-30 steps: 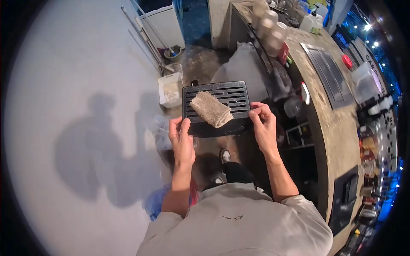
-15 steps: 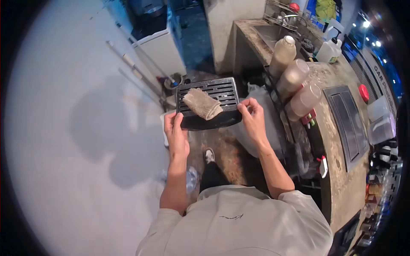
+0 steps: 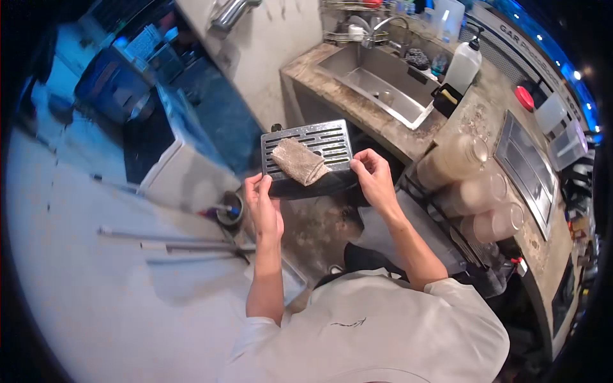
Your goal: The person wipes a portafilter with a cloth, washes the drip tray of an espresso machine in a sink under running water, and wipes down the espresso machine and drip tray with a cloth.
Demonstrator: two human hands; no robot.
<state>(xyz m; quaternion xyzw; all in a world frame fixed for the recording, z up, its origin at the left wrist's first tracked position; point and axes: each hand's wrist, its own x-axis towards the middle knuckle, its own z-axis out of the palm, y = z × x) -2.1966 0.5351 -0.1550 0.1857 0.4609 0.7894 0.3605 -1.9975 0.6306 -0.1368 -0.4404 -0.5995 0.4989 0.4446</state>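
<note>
Both hands are closed on a black tray (image 3: 313,191) with a slotted metal top: the left hand (image 3: 262,207) grips its near left corner, thumb on top, and the right hand (image 3: 375,180) pinches the near right corner between thumb and fingers. The tray is held up in front of the body, above the floor. A folded tan cloth (image 3: 297,161) lies slantwise on the slots, its near end over the black front edge.

Beyond the tray and to the right, a steel sink (image 3: 364,71) is set into a worn counter (image 3: 341,94), with a curved faucet (image 3: 383,25) at its back. A dark scrubber (image 3: 417,59) sits behind the basin, and a white pump bottle (image 3: 463,69) stands near its right end. Closer on the right, three cloudy containers (image 3: 454,159) lean in a row beside the counter; a red lid (image 3: 524,98) is farther back.

On the left, poles (image 3: 182,246) slant along the white wall (image 3: 96,306). Beside them is what looks like a bucket (image 3: 231,219) with brushes, though blur hides its contents.
</note>
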